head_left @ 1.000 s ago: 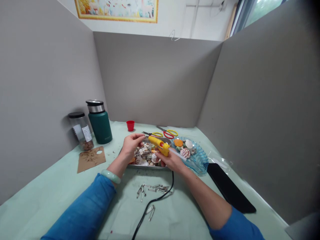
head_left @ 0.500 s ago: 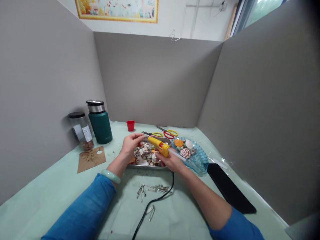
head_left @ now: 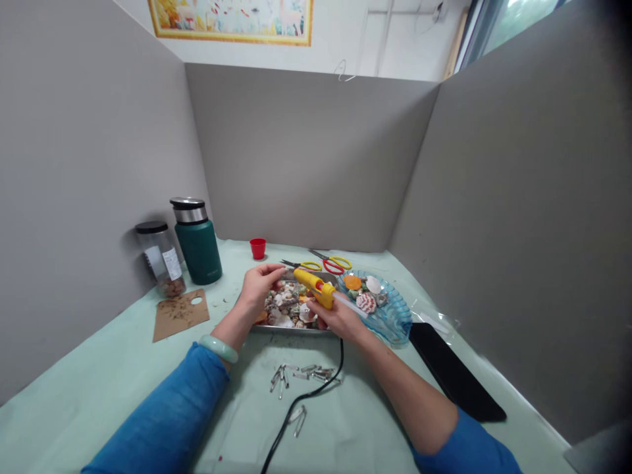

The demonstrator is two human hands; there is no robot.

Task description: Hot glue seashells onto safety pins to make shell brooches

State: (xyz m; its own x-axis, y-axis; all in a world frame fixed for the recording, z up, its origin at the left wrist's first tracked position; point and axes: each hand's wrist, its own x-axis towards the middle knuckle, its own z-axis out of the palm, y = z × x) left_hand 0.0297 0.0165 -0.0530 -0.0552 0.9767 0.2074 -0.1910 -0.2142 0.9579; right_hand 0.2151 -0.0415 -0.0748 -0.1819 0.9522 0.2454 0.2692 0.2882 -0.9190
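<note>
My right hand [head_left: 340, 317] is closed around a yellow hot glue gun [head_left: 313, 287], whose nozzle end points left and away from me. A clear glue stick [head_left: 351, 305] sticks out of its back. Close to the nozzle, my left hand [head_left: 259, 287] is pinched shut; whatever lies between its fingertips is too small to make out. Both hands are above a metal tray [head_left: 291, 330] filled with mixed seashells [head_left: 286, 309]. From the gun's side, a black cord [head_left: 310, 394] runs toward me across the green cloth.
Several safety pins [head_left: 316, 373] lie in front of the tray. A blue shell-shaped dish [head_left: 395, 322] holds shells at right, beside a black flat object [head_left: 457, 372]. Scissors [head_left: 336, 263] and a red cup [head_left: 257, 249] stand behind; a green bottle [head_left: 197, 250], jar [head_left: 160, 260] and cardboard [head_left: 181, 315] are left.
The glue gun has shifted very slightly to the right, its nozzle a little farther from my left fingertips. My left hand stays pinched in the same place.
</note>
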